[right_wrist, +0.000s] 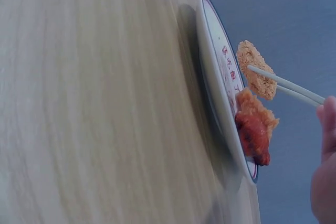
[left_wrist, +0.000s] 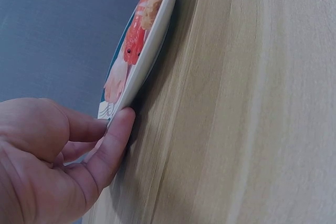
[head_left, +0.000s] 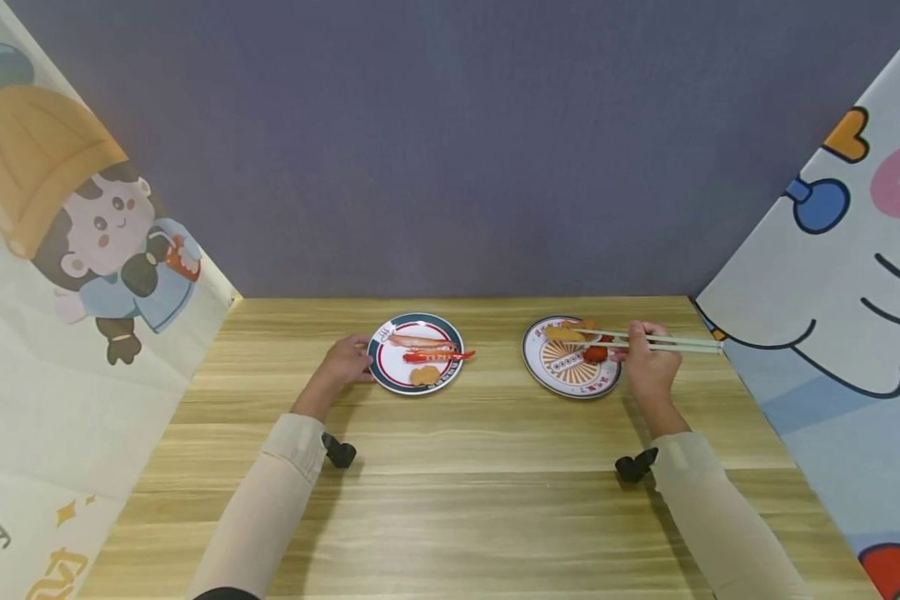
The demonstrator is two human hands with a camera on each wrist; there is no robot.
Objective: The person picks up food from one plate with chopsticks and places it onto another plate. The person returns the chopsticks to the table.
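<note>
The fingers of the right hand [head_left: 652, 362] grasp a pair of pale chopsticks [head_left: 682, 342], whose tips pinch a crumb-coated fried piece [right_wrist: 256, 72]. In the right wrist view that piece sits just beyond the rim of the right plate [head_left: 562, 380], at the right of the frame. The fingers of the left hand [head_left: 347, 363] pinch the rim of the left plate [head_left: 390, 370], their tips on both sides of its edge.

Near the chopstick tips, a red drumstick [head_left: 596, 350] and a browned fried piece [right_wrist: 258, 108] rest against each other by the right plate's rim. The left plate, at the centre of the head view, carries a pale pink prawn-like piece [head_left: 416, 341], a red prawn [head_left: 437, 357] with its end poking past the right rim, and a golden nugget [head_left: 424, 376] near the lower rim.

A strip of wood-grain worktop [head_left: 480, 500] separates the plates, and a broad stretch runs between the beige sleeves [head_left: 270, 500] to the bottom of the frame. Both plates lie close to its far edge, where a grey-blue panel [head_left: 465, 150] rises across the upper frame. The chopsticks' rear ends reach the worktop's right edge in the head view, meeting the cartoon-printed panel [head_left: 832, 283] there. Another printed panel [head_left: 52, 358] borders the left edge.
</note>
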